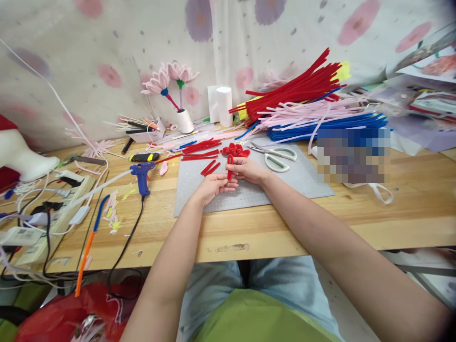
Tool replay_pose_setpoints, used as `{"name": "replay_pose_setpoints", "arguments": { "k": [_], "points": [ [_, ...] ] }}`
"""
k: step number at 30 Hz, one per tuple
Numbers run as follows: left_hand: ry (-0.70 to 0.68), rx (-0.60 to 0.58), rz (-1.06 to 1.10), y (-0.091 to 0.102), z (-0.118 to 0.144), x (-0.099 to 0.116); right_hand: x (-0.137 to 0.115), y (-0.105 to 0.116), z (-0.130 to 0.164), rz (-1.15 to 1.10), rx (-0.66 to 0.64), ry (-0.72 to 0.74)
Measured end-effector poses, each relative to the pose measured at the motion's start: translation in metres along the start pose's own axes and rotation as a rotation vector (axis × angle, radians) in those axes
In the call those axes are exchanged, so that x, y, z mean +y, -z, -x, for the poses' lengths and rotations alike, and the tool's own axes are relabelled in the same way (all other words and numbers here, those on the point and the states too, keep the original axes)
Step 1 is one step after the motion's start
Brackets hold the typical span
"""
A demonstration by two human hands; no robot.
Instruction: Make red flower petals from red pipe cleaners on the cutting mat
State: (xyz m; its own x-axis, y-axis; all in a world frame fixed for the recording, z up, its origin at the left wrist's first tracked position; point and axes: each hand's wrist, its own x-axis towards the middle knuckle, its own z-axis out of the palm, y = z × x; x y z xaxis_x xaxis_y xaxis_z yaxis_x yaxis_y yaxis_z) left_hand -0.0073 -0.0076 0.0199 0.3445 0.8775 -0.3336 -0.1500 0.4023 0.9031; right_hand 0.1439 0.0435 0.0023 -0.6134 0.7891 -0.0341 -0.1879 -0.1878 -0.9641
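Over the grey cutting mat [221,202], my two hands meet at a short, upright red piece [230,164] that looks like a folded pipe cleaner. My right hand [249,169] pinches it from the right. The fingertips of my left hand [215,187] close on its lower end. Just behind my hands lies a bunch of red looped pipe-cleaner pieces [236,150]. Cut red pipe cleaners [201,151] rest to the left of it, with short red pieces [211,167] nearer me. Scissors [276,153] with pale handles lie to the right, blades partly apart.
A blue glue gun [141,176] stands left of the mat, its cable trailing over the table edge. Bundles of red [295,97], pink [302,114] and blue pipe cleaners [327,127] fill the back right. Pink flowers [171,78] stand behind. Power strips [60,209] and cords crowd the left.
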Motion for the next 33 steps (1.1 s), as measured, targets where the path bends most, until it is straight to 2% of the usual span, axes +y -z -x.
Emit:
{"name": "replay_pose_setpoints", "arguments": {
  "k": [5, 9, 12, 14, 18, 26, 33],
  "points": [
    [0.047, -0.01, 0.03, 0.0004, 0.0004, 0.0029, 0.0016, -0.0003, -0.0017, 0.021, -0.003, 0.003],
    [-0.009, 0.055, -0.052, -0.0001, -0.0024, -0.0014, 0.0026, -0.001, -0.002, 0.021, -0.026, 0.019],
    [-0.037, 0.118, -0.074, 0.0003, -0.0038, -0.0032, 0.001, -0.0019, -0.0009, -0.049, -0.054, 0.027],
    [-0.01, 0.082, -0.041, 0.0017, -0.0035, -0.0023, -0.0011, -0.0017, 0.0001, -0.132, -0.059, 0.02],
    [0.078, -0.027, 0.034, 0.0039, -0.0018, 0.0001, -0.0025, 0.0013, -0.0001, -0.237, 0.022, 0.011],
    [0.112, -0.021, 0.08, 0.001, -0.0024, -0.0006, 0.0052, 0.0016, -0.0078, -0.265, 0.164, 0.078],
    [0.109, -0.025, 0.057, 0.0038, -0.0032, -0.0009, 0.0021, -0.0011, -0.0082, -0.277, 0.195, 0.056]
  ]
}}
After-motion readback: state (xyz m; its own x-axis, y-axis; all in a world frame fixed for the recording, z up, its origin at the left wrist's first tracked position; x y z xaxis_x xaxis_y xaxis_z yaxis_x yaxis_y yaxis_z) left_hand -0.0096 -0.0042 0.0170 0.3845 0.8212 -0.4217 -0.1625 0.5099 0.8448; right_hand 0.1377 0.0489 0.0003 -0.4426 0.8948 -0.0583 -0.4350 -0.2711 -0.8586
